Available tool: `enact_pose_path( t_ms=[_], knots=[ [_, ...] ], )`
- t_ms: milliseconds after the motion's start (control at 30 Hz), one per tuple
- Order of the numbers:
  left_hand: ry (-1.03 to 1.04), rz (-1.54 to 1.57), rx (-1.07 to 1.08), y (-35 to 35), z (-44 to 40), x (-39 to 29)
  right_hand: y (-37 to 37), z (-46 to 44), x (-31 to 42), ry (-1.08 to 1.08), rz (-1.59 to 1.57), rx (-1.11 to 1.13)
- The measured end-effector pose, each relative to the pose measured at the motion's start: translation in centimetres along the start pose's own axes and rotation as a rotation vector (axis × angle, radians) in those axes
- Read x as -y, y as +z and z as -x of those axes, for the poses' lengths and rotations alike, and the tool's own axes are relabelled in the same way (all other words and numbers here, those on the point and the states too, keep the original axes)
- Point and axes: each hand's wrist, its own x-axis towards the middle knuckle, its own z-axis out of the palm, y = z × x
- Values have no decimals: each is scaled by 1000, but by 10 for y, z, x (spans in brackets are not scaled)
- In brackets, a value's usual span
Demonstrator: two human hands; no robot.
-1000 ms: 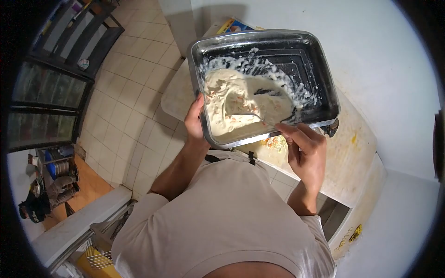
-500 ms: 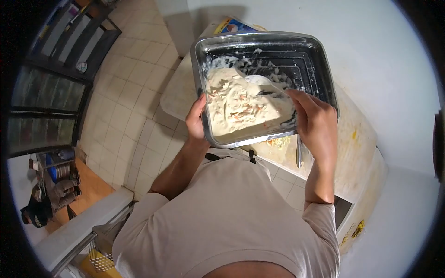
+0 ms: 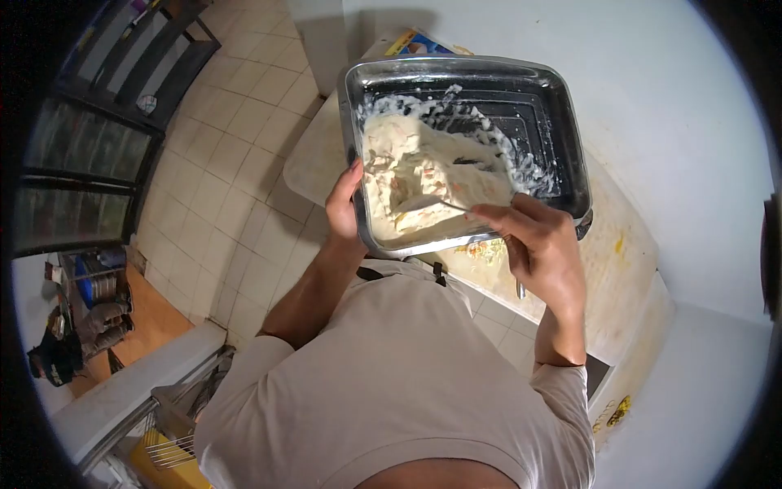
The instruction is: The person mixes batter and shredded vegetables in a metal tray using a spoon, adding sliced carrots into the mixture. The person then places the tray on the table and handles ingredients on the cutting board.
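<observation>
A rectangular metal tray (image 3: 577, 138) is held up in front of my body. Creamy batter with orange bits (image 3: 456, 191) fills its left and lower part, and white smears cover some of the dark bottom. My left hand (image 3: 345, 204) grips the tray's left side, the thumb on the rim. In my right hand (image 3: 533, 240), near the lower right of the tray, is the handle of a spoon (image 3: 423, 202), its bowl down in the batter at the lower left.
Under the tray is a worn countertop (image 3: 607, 285) with shredded bits (image 3: 485, 251) on it. A colourful packet (image 3: 415, 42) lies behind the tray. Dark shelves (image 3: 155, 73) stand at the left, and a person (image 3: 61, 354) is far off at the lower left.
My right hand first moved up with the spoon, then came back down toward the near edge. The batter at the left is now heaped and furrowed. My left hand still holds the tray.
</observation>
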Motion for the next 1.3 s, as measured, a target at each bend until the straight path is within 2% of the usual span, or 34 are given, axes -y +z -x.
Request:
enact_pose_path(
  t_ms=[233, 333, 433, 467, 567, 733, 833, 867, 1100, 1200, 1300],
  knots=[
    [-8, 3, 28, -14, -1, -6, -8, -55, -15, -84, -11, -199],
    [-24, 12, 65, -21, 0, -11, 0, -83, -30, -39, 134, -134],
    [-44, -19, -25, -27, -3, -14, 16, -105, -41, -108, 121, -86],
    [-45, -2, -52, -23, -2, -12, 16, -107, -38, -40, 116, -19],
    [-54, -25, 20, -19, 0, -16, 22, -106, -48, -172, -58, 100],
    [-66, 45, 102, -22, -4, -18, 7, -89, -33, -107, -98, 254],
    [-78, 94, 80, -21, -3, -18, -8, -68, -19, -115, -72, 232],
    [-81, 106, 66, -22, -2, -16, -6, -60, -22, -225, -123, 133],
    [-23, 80, 96, -24, -3, -9, -16, -18, -9, -109, 147, 160],
    [-22, 70, 151, -26, -4, -11, -18, -28, -17, -136, 35, -31],
    [9, 12, 84, -21, -2, -11, -10, -52, -33, -139, 64, -136]
  ],
)
